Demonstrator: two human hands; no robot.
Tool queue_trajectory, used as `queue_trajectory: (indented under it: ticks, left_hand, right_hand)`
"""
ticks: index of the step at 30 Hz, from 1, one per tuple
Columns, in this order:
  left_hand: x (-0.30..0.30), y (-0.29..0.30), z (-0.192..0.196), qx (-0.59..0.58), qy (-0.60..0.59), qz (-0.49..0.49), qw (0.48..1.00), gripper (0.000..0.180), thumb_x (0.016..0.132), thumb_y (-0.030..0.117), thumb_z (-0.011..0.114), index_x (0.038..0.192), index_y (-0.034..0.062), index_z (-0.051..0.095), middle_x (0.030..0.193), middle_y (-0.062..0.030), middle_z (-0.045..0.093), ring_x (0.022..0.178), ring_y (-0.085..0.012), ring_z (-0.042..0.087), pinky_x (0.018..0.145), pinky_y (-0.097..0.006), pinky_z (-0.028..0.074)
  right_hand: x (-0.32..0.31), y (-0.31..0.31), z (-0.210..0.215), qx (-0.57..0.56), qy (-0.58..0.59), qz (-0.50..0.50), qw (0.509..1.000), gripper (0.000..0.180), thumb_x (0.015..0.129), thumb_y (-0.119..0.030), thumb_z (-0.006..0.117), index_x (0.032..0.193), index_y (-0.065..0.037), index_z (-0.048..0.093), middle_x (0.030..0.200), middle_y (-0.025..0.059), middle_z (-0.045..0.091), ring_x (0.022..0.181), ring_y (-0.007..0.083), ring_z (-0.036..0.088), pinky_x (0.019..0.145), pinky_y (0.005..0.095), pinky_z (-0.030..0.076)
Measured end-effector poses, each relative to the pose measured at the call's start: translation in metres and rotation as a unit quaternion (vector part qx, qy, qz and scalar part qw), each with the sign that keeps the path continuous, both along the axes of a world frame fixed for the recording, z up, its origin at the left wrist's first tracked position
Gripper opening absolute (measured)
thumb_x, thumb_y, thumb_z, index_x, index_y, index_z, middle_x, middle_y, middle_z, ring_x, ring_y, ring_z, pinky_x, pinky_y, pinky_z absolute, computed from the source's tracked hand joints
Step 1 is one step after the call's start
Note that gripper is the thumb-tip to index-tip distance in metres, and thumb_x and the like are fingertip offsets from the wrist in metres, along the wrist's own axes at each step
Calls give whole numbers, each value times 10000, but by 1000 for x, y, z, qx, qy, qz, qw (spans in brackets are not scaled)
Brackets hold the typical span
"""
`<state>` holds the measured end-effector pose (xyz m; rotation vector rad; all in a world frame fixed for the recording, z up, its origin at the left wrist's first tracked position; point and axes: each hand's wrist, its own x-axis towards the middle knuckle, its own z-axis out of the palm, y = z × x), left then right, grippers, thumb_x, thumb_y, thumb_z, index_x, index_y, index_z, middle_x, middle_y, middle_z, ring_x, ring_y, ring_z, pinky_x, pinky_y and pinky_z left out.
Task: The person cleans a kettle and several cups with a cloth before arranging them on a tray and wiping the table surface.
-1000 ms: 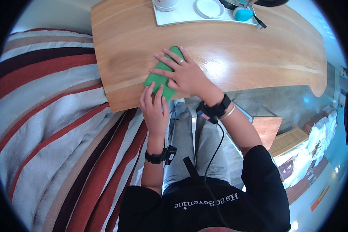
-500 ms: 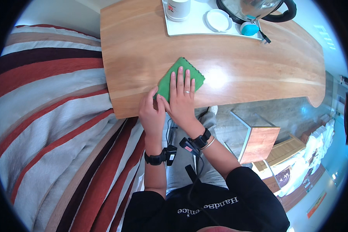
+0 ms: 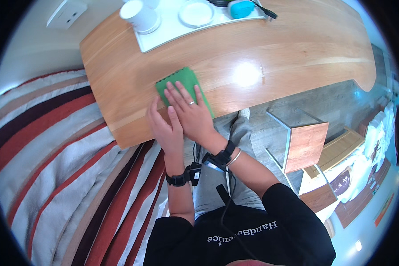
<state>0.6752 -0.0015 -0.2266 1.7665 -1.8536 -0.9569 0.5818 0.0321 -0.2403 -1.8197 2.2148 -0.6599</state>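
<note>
Right hand (image 3: pixel 191 116) pressed flat, fingers spread, on green cloth (image 3: pixel 181 84) near wooden table (image 3: pixel 297 53) edge — left hand (image 3: pixel 165 128) flat beside, gripping nothing

No packages, labels, signs, screens – none visible

Pressing flat, fingers spread toward eleven o'clock: right hand (image 3: pixel 191 116); left hand (image 3: pixel 166 131) alongside at eight o'clock, palm down.

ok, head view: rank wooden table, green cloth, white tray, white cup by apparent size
1. wooden table
2. white tray, partly cut off at the frame's top
3. green cloth, partly covered by right hand
4. white cup
</note>
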Motion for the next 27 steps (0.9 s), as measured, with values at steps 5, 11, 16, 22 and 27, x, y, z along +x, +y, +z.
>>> queue_trajectory:
  ticks: [5, 11, 16, 22, 27]
  left_hand:
    - [-35, 3, -10, -97, 97, -221, 965, 609, 1006, 347, 446, 1449, -55, 333, 1565, -234, 229, 1454, -450, 154, 1170, -522, 132]
    - [-92, 24, -12, -85, 66, -266, 958, 636, 1012, 341, 430, 1480, -56, 262, 1580, -256, 159, 1470, -438, 106, 1181, -508, 115]
    - [-175, 53, -17, -83, 64, -304, 947, 656, 1010, 324, 432, 1499, -45, 197, 1586, -254, 127, 1470, -444, 90, 1183, -523, 91]
    - [-272, 86, -15, -104, 74, -356, 926, 623, 1007, 290, 447, 1491, -31, 221, 1580, -251, 144, 1465, -443, 104, 1183, -523, 99]
    - [-358, 112, -13, -106, 75, -375, 918, 569, 1008, 269, 447, 1467, -25, 279, 1564, -260, 188, 1458, -447, 136, 1181, -513, 139]
  right_hand:
    - [-26, 15, -11, -39, -46, 43, 997, 622, 883, -295, 532, 1460, -100, 408, 1556, 56, 336, 1463, 206, 248, 1194, 517, 151]
    - [-84, 44, -10, -55, -99, 33, 993, 617, 864, -236, 525, 1450, -72, 422, 1551, 90, 338, 1470, 234, 228, 1209, 512, 126]
    - [-167, 79, -13, -33, -75, 10, 997, 643, 857, -263, 537, 1464, -95, 405, 1554, 67, 338, 1467, 218, 235, 1207, 508, 127]
    - [-260, 120, -3, -2, -23, -32, 999, 641, 870, -286, 532, 1471, -112, 397, 1556, 44, 337, 1465, 210, 241, 1204, 501, 120]
    - [-334, 152, -5, 24, 7, -73, 997, 636, 883, -288, 498, 1485, -116, 380, 1558, 51, 339, 1467, 195, 241, 1204, 490, 100]
